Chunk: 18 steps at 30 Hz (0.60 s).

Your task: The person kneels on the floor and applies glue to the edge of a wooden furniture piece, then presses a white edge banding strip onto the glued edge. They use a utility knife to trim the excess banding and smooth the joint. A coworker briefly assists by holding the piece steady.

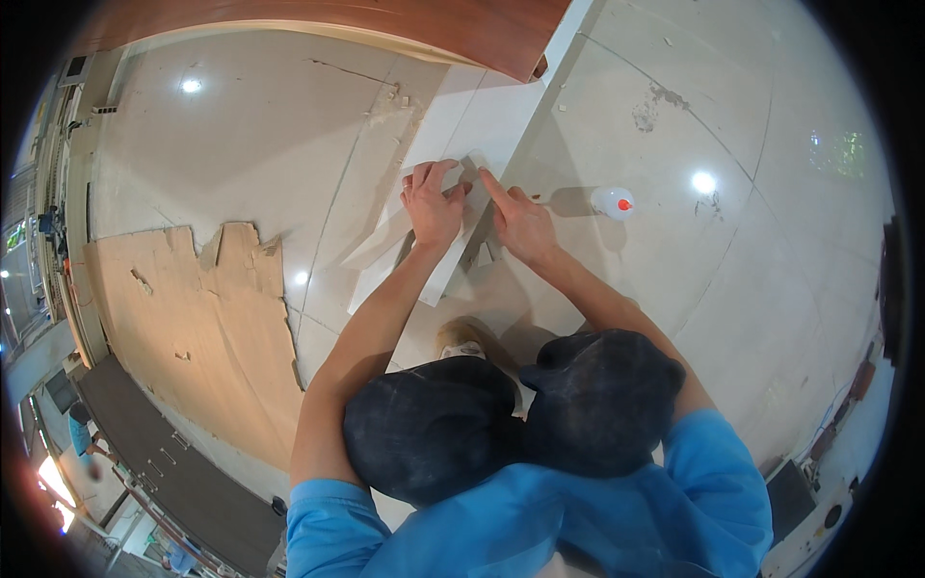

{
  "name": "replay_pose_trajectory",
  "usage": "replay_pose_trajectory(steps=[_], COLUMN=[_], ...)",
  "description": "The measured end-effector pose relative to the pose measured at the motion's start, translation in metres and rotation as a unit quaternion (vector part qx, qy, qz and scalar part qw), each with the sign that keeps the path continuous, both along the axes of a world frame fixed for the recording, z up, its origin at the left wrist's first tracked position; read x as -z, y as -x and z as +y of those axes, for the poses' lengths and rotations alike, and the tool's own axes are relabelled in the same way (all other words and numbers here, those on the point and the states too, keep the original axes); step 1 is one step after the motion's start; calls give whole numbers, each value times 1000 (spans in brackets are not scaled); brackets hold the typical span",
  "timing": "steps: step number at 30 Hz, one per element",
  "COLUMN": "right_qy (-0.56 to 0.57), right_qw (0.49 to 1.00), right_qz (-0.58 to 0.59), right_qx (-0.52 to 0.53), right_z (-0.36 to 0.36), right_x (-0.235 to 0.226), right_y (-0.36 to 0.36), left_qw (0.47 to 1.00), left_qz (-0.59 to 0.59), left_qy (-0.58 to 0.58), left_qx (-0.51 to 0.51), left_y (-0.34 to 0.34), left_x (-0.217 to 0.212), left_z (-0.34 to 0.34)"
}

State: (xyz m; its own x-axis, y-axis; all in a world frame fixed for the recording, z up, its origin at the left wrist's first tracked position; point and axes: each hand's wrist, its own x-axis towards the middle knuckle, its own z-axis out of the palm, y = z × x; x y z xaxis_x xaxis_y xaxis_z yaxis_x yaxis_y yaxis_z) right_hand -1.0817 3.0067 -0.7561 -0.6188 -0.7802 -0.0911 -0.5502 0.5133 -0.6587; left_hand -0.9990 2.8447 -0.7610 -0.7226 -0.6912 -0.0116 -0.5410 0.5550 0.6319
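A long white board [501, 108] runs slantwise across the floor ahead of my knees, with a thin line along its length. On its near part rests my left hand [431, 204], fingers bent and thumb apart, a ring on one finger. My right hand [523, 222] reaches in from the other side. Its index finger is stretched out to the board's surface, while the other fingers curl under. Between the two hands lies a small greyish patch that I cannot make out. Neither hand visibly grips anything. A white bottle with a red tip [614, 202] is on the floor to the right.
A reddish-brown wooden panel [385, 29] overhangs the board's far part. Torn brown cardboard [202, 318] covers floor at the left. Beyond it stands a long dark panel with handles [173, 462]. Another person [85, 433] is at the far left edge. My shoe [462, 339] is close to the board.
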Motion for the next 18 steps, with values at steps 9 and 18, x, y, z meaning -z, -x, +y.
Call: replay_pose_trajectory(steps=[9,18], right_qy=[21,-6], right_qw=[1000,1000], right_qz=[-18,-3], right_qx=[8,-23], right_z=[-1,-5], right_x=[3,-6], right_y=[0,11], left_qw=[1000,999], left_qz=[9,10], left_qy=[-6,29], left_qx=[7,7], left_y=[0,0], left_x=[2,-3], left_z=[-1,2])
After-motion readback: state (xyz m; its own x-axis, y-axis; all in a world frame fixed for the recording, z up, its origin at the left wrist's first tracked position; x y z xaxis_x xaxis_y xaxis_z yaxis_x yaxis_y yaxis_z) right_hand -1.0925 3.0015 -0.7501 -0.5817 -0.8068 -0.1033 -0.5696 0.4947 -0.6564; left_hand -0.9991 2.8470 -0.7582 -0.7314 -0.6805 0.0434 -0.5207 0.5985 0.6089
